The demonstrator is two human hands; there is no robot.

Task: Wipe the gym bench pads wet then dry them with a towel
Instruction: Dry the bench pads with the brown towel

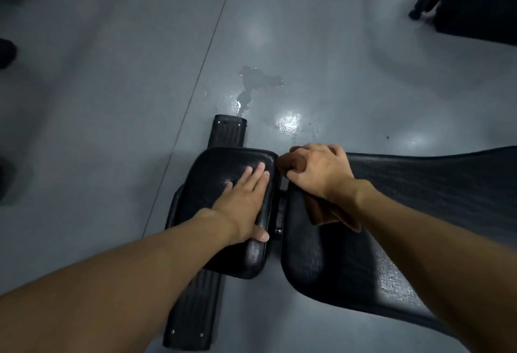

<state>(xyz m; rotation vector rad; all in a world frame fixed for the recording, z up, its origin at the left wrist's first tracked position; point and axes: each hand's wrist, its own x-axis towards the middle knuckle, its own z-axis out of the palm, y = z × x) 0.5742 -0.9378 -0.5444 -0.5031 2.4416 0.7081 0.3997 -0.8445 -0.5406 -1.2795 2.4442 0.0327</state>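
Observation:
A black gym bench fills the lower middle of the view. Its small seat pad (218, 168) lies left of a gap, and the long back pad (419, 185) stretches to the right. My left hand (246, 199) rests flat on the seat pad, fingers spread, thumb over its near edge. My right hand (316, 168) presses a brown cloth (324, 213) onto the far corner of the back pad, beside the gap. Part of the cloth sticks out under my wrist. Wet sheen shows on the back pad's near end.
The bench's black foot bar (228, 131) runs under the seat pad and shows again near the bottom edge. A water puddle (251, 84) spreads on the grey floor beyond the bench. Dark equipment (475, 0) stands at the top right, and dark shapes line the left edge.

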